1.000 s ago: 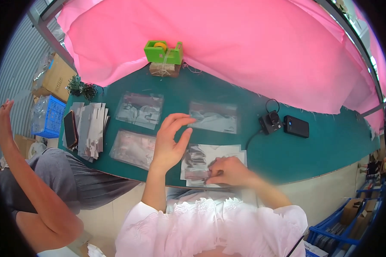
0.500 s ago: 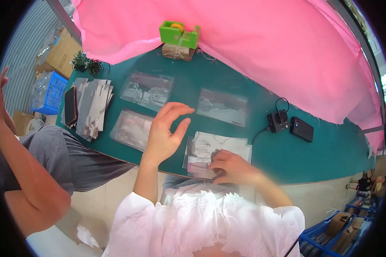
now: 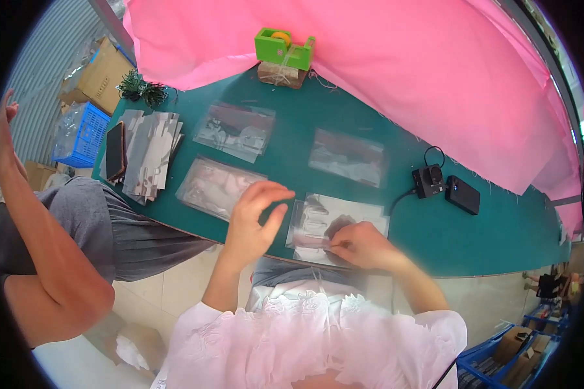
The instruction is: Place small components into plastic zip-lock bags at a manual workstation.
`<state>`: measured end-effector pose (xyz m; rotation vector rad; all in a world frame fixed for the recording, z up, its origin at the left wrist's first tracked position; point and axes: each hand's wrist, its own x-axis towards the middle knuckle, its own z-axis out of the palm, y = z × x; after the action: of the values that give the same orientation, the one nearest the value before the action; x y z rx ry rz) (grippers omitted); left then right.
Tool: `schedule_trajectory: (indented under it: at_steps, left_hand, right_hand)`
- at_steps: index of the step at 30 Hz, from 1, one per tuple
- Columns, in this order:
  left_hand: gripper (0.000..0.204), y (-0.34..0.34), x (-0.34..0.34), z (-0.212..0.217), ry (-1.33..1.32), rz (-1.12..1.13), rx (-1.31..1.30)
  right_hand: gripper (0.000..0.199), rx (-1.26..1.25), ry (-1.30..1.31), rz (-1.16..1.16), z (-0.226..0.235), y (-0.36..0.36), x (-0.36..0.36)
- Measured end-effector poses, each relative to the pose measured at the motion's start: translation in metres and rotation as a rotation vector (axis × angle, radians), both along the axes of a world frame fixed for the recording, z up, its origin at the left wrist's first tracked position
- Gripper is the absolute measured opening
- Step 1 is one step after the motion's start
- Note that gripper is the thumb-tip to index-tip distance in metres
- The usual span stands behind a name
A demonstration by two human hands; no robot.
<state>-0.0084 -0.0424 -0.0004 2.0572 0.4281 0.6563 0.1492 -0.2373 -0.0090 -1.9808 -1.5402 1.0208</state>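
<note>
My right hand (image 3: 363, 245) rests on a clear plastic bag (image 3: 318, 217) lying at the near edge of the green table (image 3: 402, 246), fingers pinched on its lower part. My left hand (image 3: 253, 217) hovers with fingers spread between that bag and another clear bag (image 3: 207, 185) to its left, holding nothing. Two more clear bags, one (image 3: 235, 131) at the back left and one (image 3: 347, 157) at the back middle, lie farther away.
A stack of flat bags (image 3: 150, 152) and a dark phone (image 3: 115, 150) lie at the table's left end. A green tape dispenser (image 3: 283, 47) stands at the back by pink cloth (image 3: 396, 65). Black small devices (image 3: 444, 185) sit right. Another person's arm (image 3: 39, 246) is at left.
My left hand has drawn back toward the near edge and curled its fingers a little. My right hand stays on the near bag. The view has shifted slightly.
</note>
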Motion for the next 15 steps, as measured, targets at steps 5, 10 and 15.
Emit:
schedule_trajectory:
  at_steps: [5,10,15]
  left_hand:
    - [0.018,-0.029,-0.012,-0.012,-0.114,0.02,0.032]
    - [0.025,-0.065,-0.016,-0.042,-0.286,-0.095,0.409]
    - [0.031,-0.085,-0.016,-0.072,-0.233,-0.172,0.416]
  right_hand:
    - [0.016,-0.03,0.449,-0.221,-0.026,-0.011,0.017]
    - [0.022,0.021,0.678,-0.235,-0.046,-0.014,0.03]
    - [0.026,0.073,0.735,-0.261,-0.046,-0.016,0.025]
